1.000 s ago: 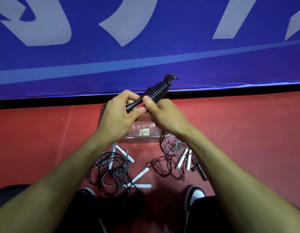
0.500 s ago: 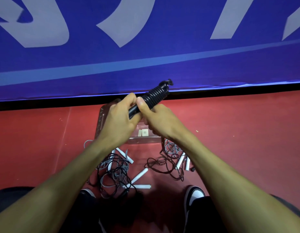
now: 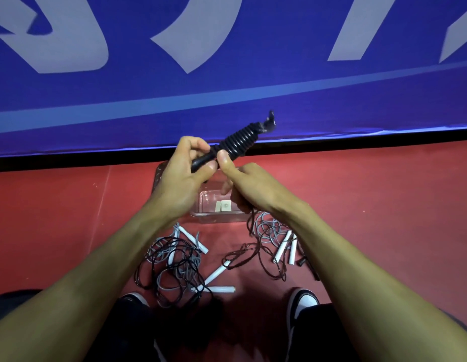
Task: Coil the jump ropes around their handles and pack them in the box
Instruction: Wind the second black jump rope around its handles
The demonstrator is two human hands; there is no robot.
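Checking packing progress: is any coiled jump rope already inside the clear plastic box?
No, the clear plastic box shows only two small tags; the black rope-wound handles remain in both hands.

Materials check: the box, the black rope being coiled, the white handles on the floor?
Box: looks like clear rigid plastic, glossy; the red floor shows through its walls.
Black rope: likely rubber or PVC cord, matte; it holds tight round coils.
White handles: probably hard plastic, smooth; the view is too small to be sure.
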